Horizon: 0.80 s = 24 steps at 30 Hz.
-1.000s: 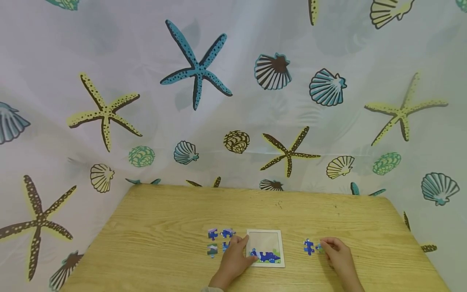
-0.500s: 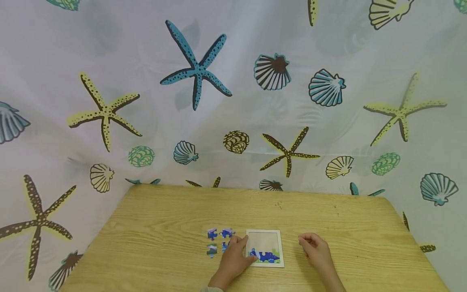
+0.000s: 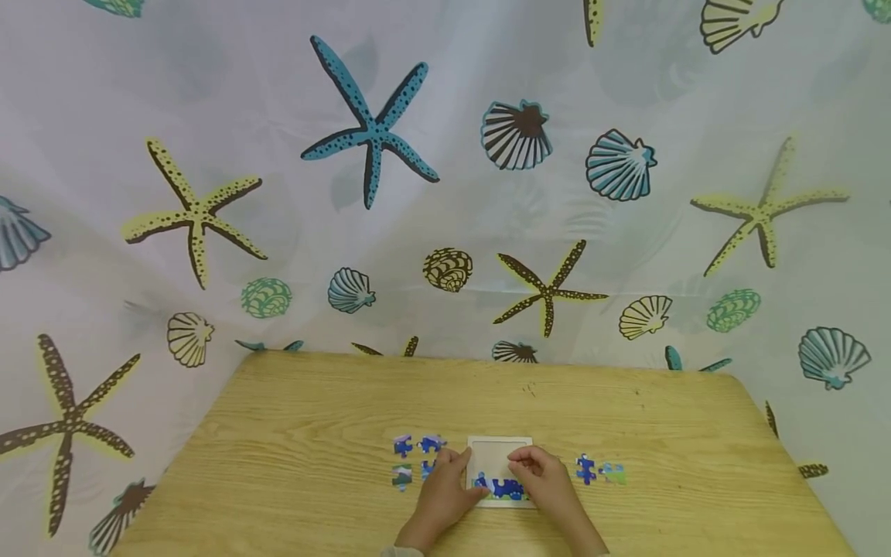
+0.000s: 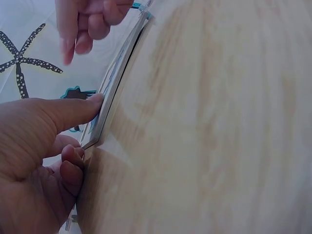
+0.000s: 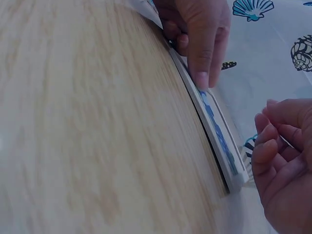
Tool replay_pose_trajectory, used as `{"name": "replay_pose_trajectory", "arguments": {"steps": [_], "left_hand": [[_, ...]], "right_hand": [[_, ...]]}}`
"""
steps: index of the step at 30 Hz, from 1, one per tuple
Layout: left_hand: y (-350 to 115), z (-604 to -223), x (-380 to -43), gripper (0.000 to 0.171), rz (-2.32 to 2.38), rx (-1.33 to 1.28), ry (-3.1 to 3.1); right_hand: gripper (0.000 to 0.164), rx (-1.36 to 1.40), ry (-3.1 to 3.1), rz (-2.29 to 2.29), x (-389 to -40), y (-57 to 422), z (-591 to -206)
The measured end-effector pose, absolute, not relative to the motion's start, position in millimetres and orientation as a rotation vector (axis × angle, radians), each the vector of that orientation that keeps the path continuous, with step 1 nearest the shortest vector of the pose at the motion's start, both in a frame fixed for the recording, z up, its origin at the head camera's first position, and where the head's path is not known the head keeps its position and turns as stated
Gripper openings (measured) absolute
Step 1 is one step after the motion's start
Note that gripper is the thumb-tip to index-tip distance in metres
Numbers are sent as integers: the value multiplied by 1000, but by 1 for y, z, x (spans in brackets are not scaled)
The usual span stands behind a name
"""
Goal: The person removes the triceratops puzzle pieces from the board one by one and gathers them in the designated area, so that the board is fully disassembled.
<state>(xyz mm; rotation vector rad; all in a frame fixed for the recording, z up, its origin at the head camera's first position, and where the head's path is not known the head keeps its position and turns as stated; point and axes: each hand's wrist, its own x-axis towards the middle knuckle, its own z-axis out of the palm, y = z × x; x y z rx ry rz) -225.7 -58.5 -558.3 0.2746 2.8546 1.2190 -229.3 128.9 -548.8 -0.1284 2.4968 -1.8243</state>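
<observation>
In the head view, a square puzzle tray with a white border lies on the table. Blue and green jigsaw pieces fill its lower part, and the bare backing shows above them. My left hand grips the tray's left edge, the thumb on its border. Over the right side of the tray is my right hand, thumb and index finger close together, the other fingers loosely bent. No piece shows between its fingertips in the right wrist view, and it covers the lower right corner of the puzzle.
Right of the tray lie a blue piece and a green-and-blue piece. Several loose pieces sit left of it, some partly behind the left hand. A curtain printed with starfish and shells hangs behind the wooden table.
My right hand has moved left from the two loose pieces on the right to above the tray, leaving both in view on the table. The left hand has stayed on the tray's edge.
</observation>
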Motion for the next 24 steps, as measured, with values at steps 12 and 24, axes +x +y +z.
{"name": "replay_pose_trajectory", "arguments": {"steps": [12,24], "left_hand": [[-64,-560,-226,74,1233,376,2833],[-68,-563,-227,90,1162,466,2814]], "right_hand": [[15,-399,2571,-1609,-227,112,-562],[25,-551,2717,-1357,-225,107,-556]]}}
